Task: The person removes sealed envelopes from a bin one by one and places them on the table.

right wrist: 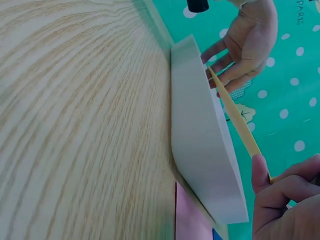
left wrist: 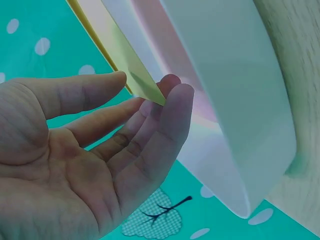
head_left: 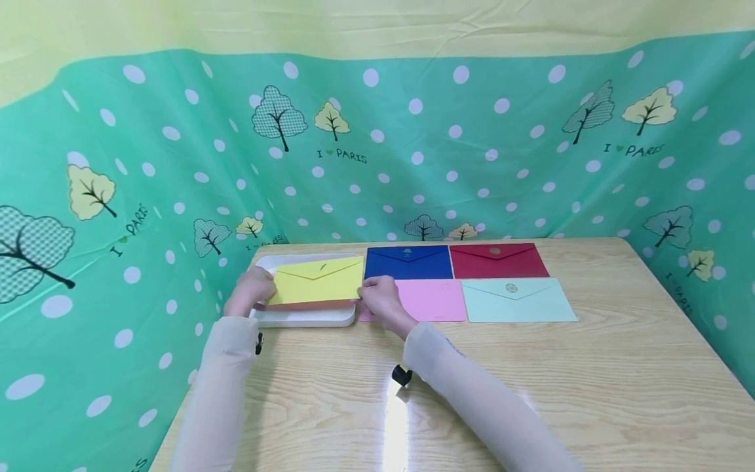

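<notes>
A yellow envelope [head_left: 318,278] with a pointed flap is held over a white tray [head_left: 307,319] at the left of the table. My left hand [head_left: 252,288] has its left end between thumb and fingers; the left wrist view shows that hand [left wrist: 125,135] at the envelope's corner [left wrist: 142,82]. At the other end, my right hand [head_left: 383,301] pinches the lower right corner between thumb and finger, also seen in the right wrist view. A reddish strip shows below the envelope inside the tray; what it is I cannot tell.
Right of the tray lie a blue envelope [head_left: 407,263], a dark red envelope [head_left: 501,261], a pink envelope [head_left: 433,301] and a mint envelope [head_left: 516,301] in two rows on the wooden table [head_left: 637,367]. A green dotted curtain [head_left: 413,164] closes off the back and sides.
</notes>
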Action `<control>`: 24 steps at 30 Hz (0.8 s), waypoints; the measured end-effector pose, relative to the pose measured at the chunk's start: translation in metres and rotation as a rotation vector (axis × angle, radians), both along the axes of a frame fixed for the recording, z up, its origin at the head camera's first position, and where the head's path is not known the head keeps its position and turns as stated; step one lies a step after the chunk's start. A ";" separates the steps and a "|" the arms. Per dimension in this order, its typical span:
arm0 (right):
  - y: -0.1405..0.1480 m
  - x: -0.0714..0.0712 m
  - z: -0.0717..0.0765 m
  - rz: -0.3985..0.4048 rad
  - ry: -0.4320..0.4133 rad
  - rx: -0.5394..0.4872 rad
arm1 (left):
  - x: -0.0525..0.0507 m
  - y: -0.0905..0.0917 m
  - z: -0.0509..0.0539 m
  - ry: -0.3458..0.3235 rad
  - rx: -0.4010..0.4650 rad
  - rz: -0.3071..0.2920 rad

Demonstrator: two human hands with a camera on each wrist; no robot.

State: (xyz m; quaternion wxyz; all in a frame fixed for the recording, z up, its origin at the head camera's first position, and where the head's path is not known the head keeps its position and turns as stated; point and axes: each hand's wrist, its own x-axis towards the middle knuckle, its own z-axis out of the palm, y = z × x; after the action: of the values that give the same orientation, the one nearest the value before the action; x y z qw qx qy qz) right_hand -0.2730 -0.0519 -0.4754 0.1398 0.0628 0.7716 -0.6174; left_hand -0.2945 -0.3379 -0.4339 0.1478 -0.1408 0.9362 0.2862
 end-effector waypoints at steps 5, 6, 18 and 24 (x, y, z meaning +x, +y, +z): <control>0.010 0.002 0.002 -0.005 0.020 0.005 | 0.008 0.012 0.008 0.032 -0.021 -0.032; 0.012 0.002 0.002 -0.006 0.018 0.003 | 0.010 0.014 0.010 0.038 -0.028 -0.039; 0.040 0.009 0.000 -0.039 0.026 0.007 | 0.017 0.034 0.009 0.108 0.008 -0.079; 0.055 0.015 -0.001 -0.047 0.040 -0.012 | 0.020 0.047 0.008 0.130 0.021 -0.079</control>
State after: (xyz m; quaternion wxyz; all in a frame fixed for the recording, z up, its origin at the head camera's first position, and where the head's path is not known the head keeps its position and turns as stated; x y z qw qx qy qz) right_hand -0.2582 0.0035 -0.4761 0.1100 0.0676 0.7690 -0.6261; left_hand -0.2742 -0.2911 -0.4261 0.0992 -0.0833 0.9456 0.2984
